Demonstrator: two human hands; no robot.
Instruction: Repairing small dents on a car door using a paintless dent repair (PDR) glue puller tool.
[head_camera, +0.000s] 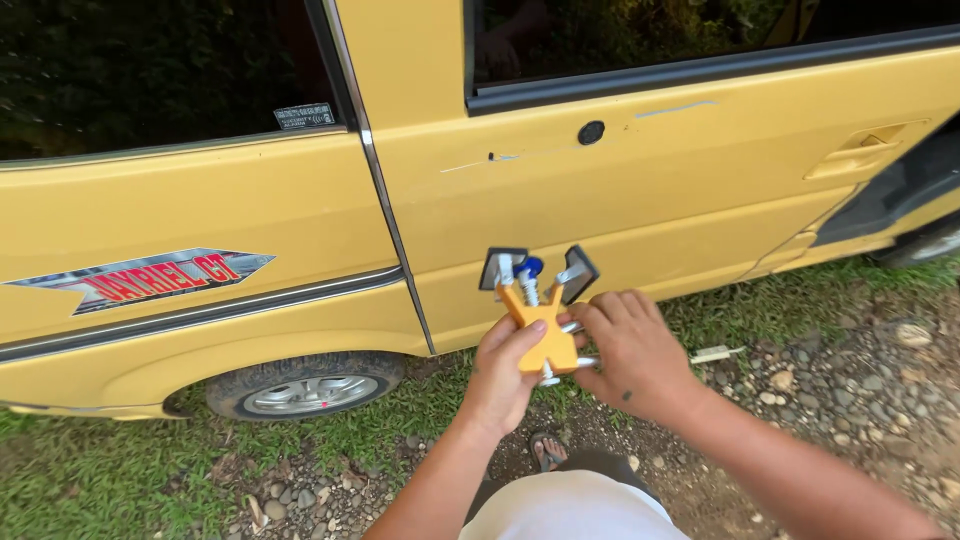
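Both hands, left hand (503, 375) and right hand (630, 355), gripping upright orange puller tool (545, 325), feet toward yellow door (650, 190).

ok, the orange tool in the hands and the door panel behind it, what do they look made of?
Orange tool: body looks like painted metal or hard plastic, matte orange; can't tell which. Its screws look like bare steel, shiny silver. Pads dark, possibly rubber. Door panel: painted sheet metal, glossy yellow, with scratches showing pale.

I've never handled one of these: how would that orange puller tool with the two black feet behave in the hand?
The orange puller tool looks rigid. Its black feet seem hinged, so they may flop. Metal screws suggest some heft; the left hand and right hand both hold it.
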